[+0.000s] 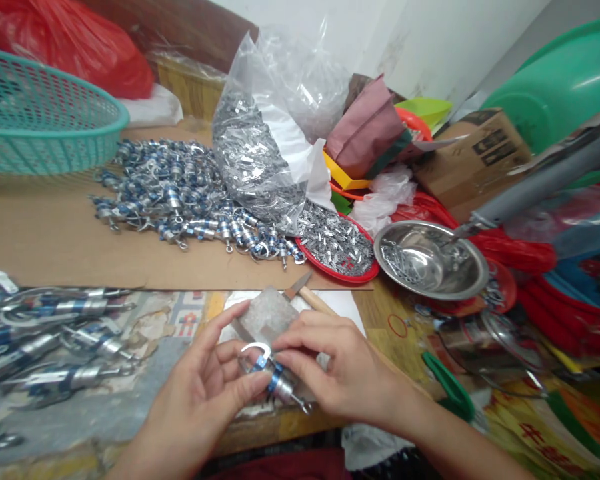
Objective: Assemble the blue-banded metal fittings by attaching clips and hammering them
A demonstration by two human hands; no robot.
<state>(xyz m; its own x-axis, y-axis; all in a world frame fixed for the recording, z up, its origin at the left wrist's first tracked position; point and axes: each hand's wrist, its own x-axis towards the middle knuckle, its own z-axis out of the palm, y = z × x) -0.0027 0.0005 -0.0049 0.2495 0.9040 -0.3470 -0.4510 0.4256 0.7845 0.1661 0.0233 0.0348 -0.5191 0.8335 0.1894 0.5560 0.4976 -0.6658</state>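
Hook fitting, near six o'clock, is pinched by the fingers of my left hand and right hand. A heap of similar fittings lies toward ten o'clock.

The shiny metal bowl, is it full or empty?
Neither: the metal bowl is partly filled. Thin metal pieces lie inside at the left, and bare shiny bottom shows beside them.

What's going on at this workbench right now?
Someone holds a small blue-and-silver metal fitting in the left hand, with the fingers of the right hand bent close against it; whether they grip anything is hidden. A grey block lies just beyond. Similar fittings are piled on cardboard, beside a clear bag of small metal pieces.
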